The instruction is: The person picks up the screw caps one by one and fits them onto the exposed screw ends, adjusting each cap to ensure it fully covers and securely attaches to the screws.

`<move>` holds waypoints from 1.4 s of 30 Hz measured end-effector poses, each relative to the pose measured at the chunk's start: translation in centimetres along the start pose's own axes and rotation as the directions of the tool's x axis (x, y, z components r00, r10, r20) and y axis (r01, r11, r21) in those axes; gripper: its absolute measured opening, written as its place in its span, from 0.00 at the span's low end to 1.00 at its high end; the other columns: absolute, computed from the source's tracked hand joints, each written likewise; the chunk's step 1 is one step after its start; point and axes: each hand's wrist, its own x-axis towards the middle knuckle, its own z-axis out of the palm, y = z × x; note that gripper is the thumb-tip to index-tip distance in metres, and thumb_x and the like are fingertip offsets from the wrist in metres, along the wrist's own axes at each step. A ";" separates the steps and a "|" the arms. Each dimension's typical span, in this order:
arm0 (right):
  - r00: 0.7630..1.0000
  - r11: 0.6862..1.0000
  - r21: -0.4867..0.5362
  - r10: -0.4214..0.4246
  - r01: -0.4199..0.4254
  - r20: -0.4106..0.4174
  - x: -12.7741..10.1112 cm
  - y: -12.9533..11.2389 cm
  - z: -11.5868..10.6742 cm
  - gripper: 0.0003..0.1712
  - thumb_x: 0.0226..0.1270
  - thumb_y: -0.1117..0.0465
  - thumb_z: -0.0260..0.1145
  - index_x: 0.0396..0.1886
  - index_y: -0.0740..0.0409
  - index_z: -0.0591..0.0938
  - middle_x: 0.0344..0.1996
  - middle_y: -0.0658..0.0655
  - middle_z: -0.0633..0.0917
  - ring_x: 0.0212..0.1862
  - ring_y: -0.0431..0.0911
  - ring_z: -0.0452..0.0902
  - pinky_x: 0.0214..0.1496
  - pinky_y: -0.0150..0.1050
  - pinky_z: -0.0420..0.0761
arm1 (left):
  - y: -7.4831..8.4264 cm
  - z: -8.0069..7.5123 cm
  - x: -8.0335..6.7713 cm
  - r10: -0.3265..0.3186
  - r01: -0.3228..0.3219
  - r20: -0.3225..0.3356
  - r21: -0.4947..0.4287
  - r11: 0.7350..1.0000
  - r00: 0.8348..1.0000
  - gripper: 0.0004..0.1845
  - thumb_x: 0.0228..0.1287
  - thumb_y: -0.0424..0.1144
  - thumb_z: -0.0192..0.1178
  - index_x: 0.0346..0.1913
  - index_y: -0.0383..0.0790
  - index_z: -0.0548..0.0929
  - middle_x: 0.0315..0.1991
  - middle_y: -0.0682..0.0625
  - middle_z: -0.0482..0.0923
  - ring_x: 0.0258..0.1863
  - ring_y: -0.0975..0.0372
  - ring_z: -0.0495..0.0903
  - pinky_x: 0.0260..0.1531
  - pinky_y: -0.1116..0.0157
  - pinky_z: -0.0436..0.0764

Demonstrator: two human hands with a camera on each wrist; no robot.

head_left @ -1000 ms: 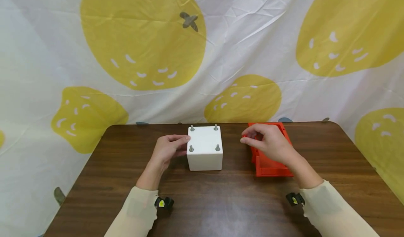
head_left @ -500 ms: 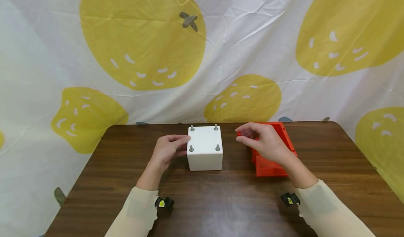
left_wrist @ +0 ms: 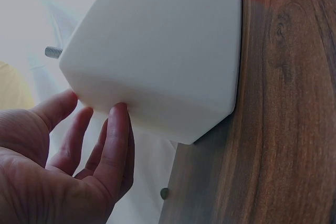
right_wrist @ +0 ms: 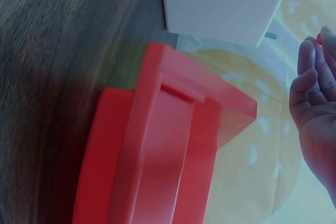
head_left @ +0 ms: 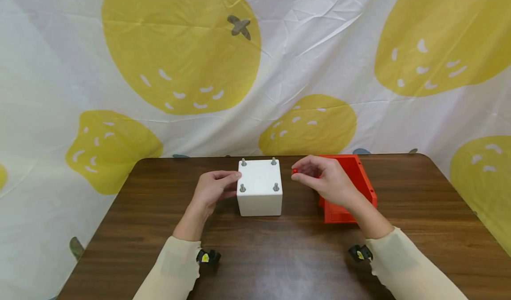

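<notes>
Since earlier frame, your right hand moved left, off red bin toward white block. Small red piece pinched in its fingertips, held just right of block's top. Your left hand rests against block's left side, fingers straight. Four metal studs upright on block top. Block and bin stand on wooden table. Fruit-print cloth behind.

Right hand hides part of the red bin; the pinched red piece is too small to identify.
</notes>
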 end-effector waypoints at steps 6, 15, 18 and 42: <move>1.000 1.000 0.004 -0.010 0.010 0.013 0.1 -0.1 0.6 0.12 0.67 0.59 0.80 0.48 0.50 0.91 0.35 0.45 0.90 0.34 0.46 0.82 0.34 0.35 0.84 | 0.0 0.0 0.0 0.000 0.000 0.000 0.000 1.000 1.000 0.17 0.68 0.36 0.75 0.53 0.29 0.89 0.51 0.39 0.88 0.39 0.56 0.90 0.40 0.59 0.92; 0.999 0.999 0.034 -0.008 0.006 0.048 0.3 -0.6 1.7 0.13 0.67 0.61 0.80 0.49 0.49 0.90 0.36 0.45 0.89 0.34 0.47 0.82 0.34 0.36 0.85 | 0.0 0.0 0.0 -0.005 0.005 -0.007 0.012 1.000 1.000 0.17 0.67 0.38 0.76 0.53 0.30 0.89 0.52 0.39 0.88 0.39 0.56 0.89 0.41 0.59 0.92; 0.998 0.999 0.051 -0.010 0.007 0.056 0.4 -0.6 2.1 0.13 0.66 0.62 0.80 0.49 0.49 0.90 0.37 0.45 0.90 0.35 0.46 0.83 0.34 0.37 0.86 | 0.0 0.1 0.1 -0.004 0.004 -0.005 0.013 1.000 1.000 0.17 0.67 0.38 0.76 0.53 0.30 0.89 0.52 0.39 0.88 0.39 0.56 0.89 0.41 0.59 0.92; 0.994 0.996 0.079 -0.039 0.030 0.105 0.6 -0.7 3.6 0.11 0.67 0.63 0.79 0.47 0.49 0.90 0.36 0.44 0.90 0.36 0.44 0.85 0.37 0.38 0.88 | 0.0 0.0 0.1 0.002 -0.002 -0.005 -0.006 1.000 1.000 0.17 0.67 0.36 0.76 0.53 0.29 0.89 0.50 0.40 0.88 0.38 0.56 0.90 0.40 0.59 0.92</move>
